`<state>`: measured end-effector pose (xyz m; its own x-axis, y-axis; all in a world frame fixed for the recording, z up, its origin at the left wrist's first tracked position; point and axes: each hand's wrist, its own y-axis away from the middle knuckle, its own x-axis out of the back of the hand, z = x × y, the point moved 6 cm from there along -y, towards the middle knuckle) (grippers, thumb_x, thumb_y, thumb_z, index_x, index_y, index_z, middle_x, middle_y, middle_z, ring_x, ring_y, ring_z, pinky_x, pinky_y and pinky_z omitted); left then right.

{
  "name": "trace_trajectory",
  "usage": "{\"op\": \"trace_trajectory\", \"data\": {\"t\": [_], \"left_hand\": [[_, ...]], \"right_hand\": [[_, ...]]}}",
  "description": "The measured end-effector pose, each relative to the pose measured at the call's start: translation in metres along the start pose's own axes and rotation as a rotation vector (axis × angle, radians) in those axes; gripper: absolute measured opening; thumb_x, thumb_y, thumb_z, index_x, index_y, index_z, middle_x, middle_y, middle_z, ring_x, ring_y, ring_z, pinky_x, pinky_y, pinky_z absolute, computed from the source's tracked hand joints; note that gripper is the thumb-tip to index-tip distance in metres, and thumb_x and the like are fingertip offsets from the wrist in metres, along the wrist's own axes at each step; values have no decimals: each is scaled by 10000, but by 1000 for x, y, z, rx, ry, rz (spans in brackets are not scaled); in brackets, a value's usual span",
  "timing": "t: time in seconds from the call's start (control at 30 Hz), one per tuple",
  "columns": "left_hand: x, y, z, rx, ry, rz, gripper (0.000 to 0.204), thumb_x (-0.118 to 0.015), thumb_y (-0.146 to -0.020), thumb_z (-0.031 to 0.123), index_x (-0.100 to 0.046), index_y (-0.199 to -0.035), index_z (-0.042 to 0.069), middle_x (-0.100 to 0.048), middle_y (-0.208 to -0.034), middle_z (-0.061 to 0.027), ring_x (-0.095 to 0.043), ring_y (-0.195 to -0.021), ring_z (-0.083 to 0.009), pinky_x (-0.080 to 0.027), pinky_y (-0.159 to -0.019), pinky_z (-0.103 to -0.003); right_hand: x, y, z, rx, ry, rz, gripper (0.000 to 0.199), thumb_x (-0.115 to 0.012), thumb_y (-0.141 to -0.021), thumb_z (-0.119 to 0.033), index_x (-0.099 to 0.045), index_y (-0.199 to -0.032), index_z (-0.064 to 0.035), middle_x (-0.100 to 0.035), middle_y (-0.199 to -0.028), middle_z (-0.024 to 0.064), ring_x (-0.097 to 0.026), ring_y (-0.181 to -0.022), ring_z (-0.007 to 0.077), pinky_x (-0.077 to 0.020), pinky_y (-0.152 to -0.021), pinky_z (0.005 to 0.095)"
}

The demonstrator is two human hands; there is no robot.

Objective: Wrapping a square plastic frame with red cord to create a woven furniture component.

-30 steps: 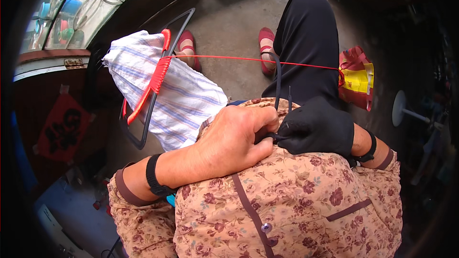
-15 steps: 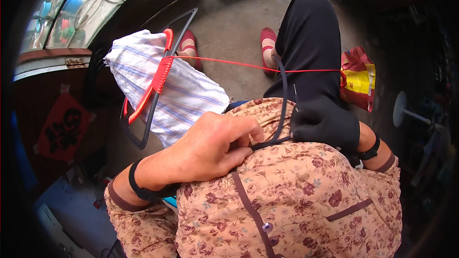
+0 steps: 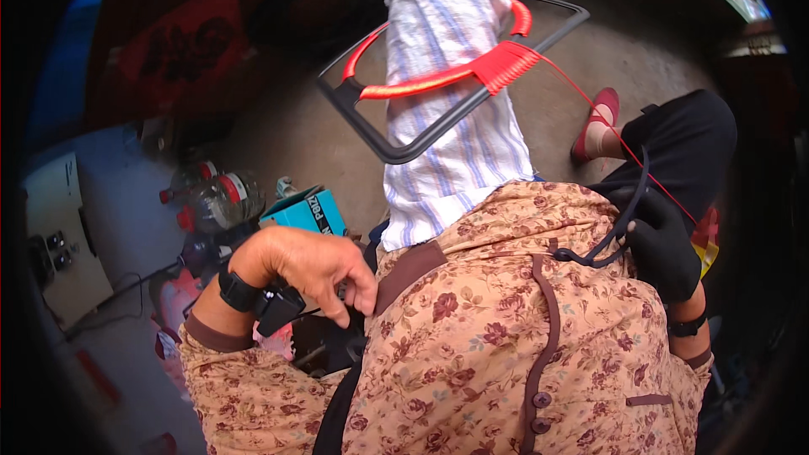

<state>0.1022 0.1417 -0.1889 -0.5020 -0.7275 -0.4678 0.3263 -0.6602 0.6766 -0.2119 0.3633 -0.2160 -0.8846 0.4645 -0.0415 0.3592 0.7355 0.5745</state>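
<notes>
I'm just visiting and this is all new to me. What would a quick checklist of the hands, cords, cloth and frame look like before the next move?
1. Left hand clear of the black cord: ok; it is beside the flowered shirt, fingers loosely bent.
2. Right hand, black-gloved, gripping that cord: cannot tell; the cord passes by the thumb, but the hold is unclear.
3. Red-wrapped ring around the striped cloth: ok; its near side crosses in front of the cloth.
4. Red cord free of slack: ok; it looks straight.
5. Red cord's far end secured: cannot tell; not clearly visible.
6. Black frame held by a hand: not ok; neither hand touches it.
</notes>
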Motion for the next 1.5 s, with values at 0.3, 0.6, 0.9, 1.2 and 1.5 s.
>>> {"op": "trace_trajectory", "data": {"t": [0.3, 0.6, 0.9, 1.2, 1.5], "left_hand": [[-97, -21, -17, -173, -94, 65, 339, -784, -681, 241, -652, -782, -55, -553, -652, -181, -559, -625, -299, -429, -577, -383], [-102, -10, 1, -176, -119, 117, 306, -734, -709, 213, -602, -722, -63, -544, -629, -217, -557, -604, -379, -410, -556, -430], [-93, -13, 4, -380, 239, 49, 323, -728, -821, 164, -550, -678, -64, -460, -531, -106, -442, -507, -150, -348, -498, -352], [-81, -2, 12, -342, 181, 28, 386, -753, -851, 197, -532, -650, -47, -420, -526, -62, -394, -521, -87, -318, -482, -323], [-74, 5, 40, -490, 283, 206, 276, -719, -872, 174, -603, -730, -33, -559, -613, -71, -480, -544, -154, -373, -517, -318]], "right_hand": [[2, 15, -111, 315, -193, -370, 326, -769, -808, -245, -633, -624, -14, -623, -580, 86, -575, -513, 165, -459, -522, 280], [-24, -28, -89, 27, 359, -541, 208, -703, -742, 53, -726, -948, 36, -724, -899, 105, -661, -786, 138, -518, -710, 265], [5, -29, -45, -78, 252, -645, 132, -727, -767, 16, -729, -894, 48, -728, -876, 124, -676, -807, 153, -533, -713, 280], [16, -26, -28, -65, 256, -588, 147, -740, -767, 4, -730, -907, 48, -725, -831, 118, -671, -752, 143, -539, -693, 273], [23, -26, -10, -137, 191, -584, 145, -732, -776, -33, -727, -899, 43, -720, -839, 108, -661, -745, 139, -532, -682, 276]]}}
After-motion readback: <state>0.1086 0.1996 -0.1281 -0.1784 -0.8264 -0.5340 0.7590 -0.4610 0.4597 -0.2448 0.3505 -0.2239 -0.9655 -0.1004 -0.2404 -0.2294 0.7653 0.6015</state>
